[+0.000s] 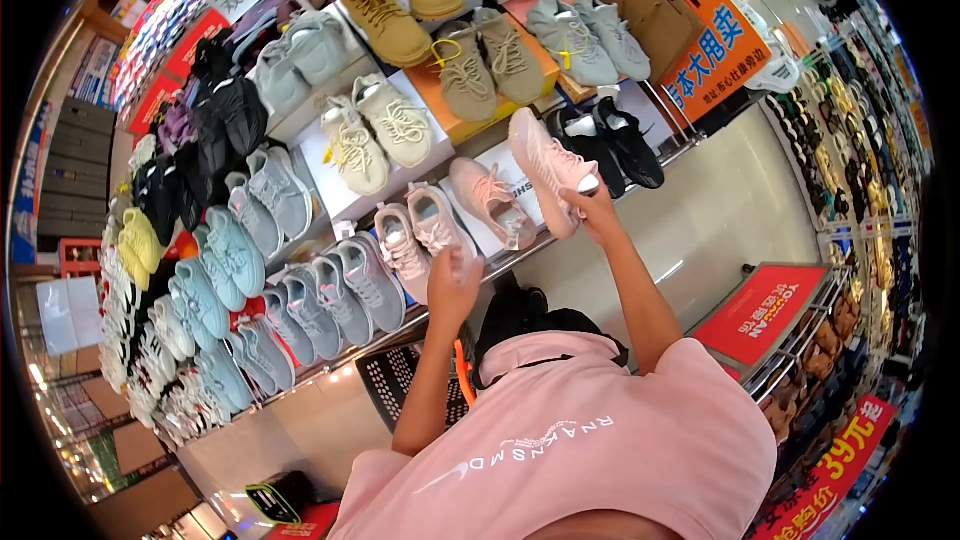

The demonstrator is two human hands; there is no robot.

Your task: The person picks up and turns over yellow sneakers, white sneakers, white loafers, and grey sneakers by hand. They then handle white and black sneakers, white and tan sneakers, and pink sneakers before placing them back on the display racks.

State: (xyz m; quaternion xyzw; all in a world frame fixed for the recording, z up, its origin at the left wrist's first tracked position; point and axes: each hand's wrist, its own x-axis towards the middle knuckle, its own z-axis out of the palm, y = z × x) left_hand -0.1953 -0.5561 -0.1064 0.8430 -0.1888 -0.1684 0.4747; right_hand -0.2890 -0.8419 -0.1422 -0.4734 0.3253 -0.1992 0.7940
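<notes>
My right hand grips a pink sneaker by its heel end, holding it up over the display edge with the toe pointing away from me. Its mate, another pink sneaker, rests on a white shoe box just left of it. My left hand is in front of a pair of pale pink lace-up sneakers. Motion smears its fingers, so whether they are closed or touching a shoe cannot be made out.
Grey sneakers and light blue sneakers line the display to the left. Behind stand cream sneakers, tan boots and black shoes. A black basket is below my left arm. A red sign stands at right.
</notes>
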